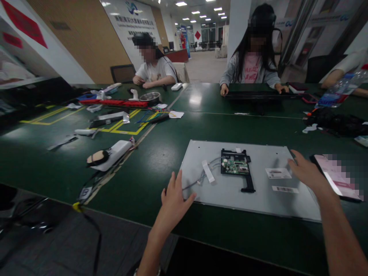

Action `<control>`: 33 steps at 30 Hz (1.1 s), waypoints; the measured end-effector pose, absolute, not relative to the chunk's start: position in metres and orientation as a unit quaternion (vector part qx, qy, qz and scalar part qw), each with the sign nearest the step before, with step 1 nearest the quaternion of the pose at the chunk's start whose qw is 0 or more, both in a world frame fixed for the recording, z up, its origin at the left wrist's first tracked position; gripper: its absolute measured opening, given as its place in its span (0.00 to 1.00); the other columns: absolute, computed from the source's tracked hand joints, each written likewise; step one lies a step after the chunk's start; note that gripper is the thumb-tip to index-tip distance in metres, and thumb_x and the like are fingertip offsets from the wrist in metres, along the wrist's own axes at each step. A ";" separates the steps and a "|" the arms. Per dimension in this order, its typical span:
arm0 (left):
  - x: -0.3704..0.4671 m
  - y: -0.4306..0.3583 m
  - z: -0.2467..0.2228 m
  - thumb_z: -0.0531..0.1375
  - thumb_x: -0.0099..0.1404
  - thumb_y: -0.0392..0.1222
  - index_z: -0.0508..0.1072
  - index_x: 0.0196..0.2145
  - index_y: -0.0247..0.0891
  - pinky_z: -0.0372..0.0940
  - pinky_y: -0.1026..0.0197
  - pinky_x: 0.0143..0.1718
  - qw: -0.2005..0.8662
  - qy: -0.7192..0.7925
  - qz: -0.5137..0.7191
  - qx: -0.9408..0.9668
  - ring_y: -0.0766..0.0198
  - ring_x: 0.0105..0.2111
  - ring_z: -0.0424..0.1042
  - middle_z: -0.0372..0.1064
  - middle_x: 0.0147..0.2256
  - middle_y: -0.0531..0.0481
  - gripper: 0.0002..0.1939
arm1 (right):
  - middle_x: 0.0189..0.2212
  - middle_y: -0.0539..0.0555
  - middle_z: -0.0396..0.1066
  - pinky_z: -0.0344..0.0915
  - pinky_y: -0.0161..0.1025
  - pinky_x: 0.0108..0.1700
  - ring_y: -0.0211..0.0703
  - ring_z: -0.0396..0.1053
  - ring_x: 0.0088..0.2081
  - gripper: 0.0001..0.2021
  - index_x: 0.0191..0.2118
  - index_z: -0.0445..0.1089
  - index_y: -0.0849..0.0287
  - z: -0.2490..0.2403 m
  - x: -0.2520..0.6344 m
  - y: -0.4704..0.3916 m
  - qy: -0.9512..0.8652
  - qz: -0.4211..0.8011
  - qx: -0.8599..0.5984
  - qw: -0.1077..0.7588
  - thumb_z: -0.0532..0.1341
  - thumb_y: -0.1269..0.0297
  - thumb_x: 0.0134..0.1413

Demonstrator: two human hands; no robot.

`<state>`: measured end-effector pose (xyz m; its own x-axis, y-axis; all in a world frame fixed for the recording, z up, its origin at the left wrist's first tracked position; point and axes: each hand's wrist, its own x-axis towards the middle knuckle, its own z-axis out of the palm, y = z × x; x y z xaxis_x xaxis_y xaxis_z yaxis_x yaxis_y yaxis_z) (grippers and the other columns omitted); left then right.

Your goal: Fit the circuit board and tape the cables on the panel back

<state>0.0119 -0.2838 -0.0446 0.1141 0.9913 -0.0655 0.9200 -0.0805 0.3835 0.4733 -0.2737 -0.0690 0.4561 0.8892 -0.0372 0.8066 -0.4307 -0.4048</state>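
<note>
A flat grey display panel [258,207] lies back side up on the green table. On it sits a black plastic bracket [247,183] holding a green circuit board [235,166]. Grey cables [198,180] run leftward from the board under a strip of white tape [208,171]. Two white labels [278,173] are stuck on the panel's right part. My left hand [174,201] is at the panel's lower left corner, fingers spread. At the right edge, my right hand [306,172] has its fingers apart, its fingertips at the panel's border. Neither hand is closed round anything.
A phone [339,176] lies right of my right hand. To the left are a white power strip [112,155], cables and loose parts. Across the table one person [251,69] holds a black panel [258,96]; another person [156,71] sits farther left. A bottle [335,92] leans at right.
</note>
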 end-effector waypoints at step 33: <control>0.039 -0.302 -0.050 0.53 0.67 0.37 0.56 0.62 0.42 0.43 0.37 0.64 -0.020 0.626 0.345 0.699 0.47 0.67 0.43 0.53 0.64 0.40 0.27 | 0.70 0.64 0.38 0.55 0.68 0.57 0.69 0.40 0.68 0.32 0.67 0.51 0.53 -0.080 0.362 -0.269 -0.614 0.110 -0.767 0.149 0.48 0.47 0.61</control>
<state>0.0387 -0.3025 -0.0501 -0.0232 0.8617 0.5068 0.8888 -0.2143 0.4050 0.3622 -0.2687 -0.0799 0.2210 0.9752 0.0136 0.9095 -0.2010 -0.3639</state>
